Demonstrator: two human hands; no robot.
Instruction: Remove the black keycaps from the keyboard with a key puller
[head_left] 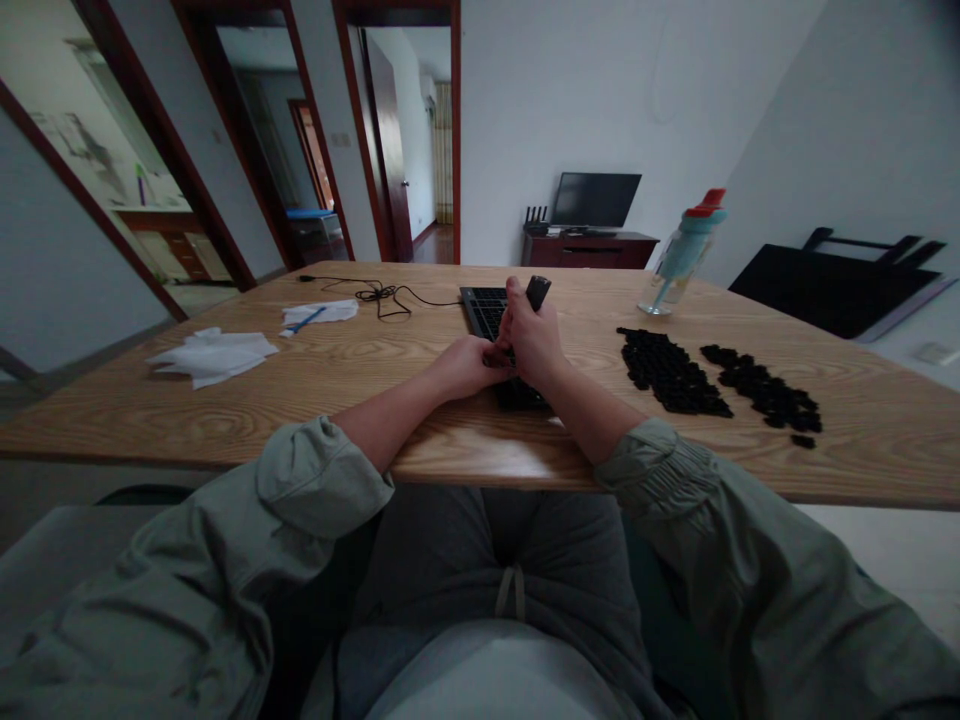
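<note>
A dark keyboard [486,306] lies on the table in front of me, turned with one end toward me, its middle covered by my hands. My right hand [534,335] is closed in a fist around a tool with a thick black handle [538,291], whose top end sticks up above the thumb. The tool's lower end is hidden. Against the right hand, low over the keyboard, my left hand [474,366] has its fingers drawn together; what they hold, if anything, cannot be made out. Loose black keycaps [671,375] lie in rows to the right, with a second group [772,390] beyond them.
A cable [386,294] runs left from the keyboard in a loose tangle. White tissues [214,357] lie at the left, and a blue stick-like brush [306,320] rests on another tissue [334,312]. A clear bottle with a red lid [686,250] stands at the back right.
</note>
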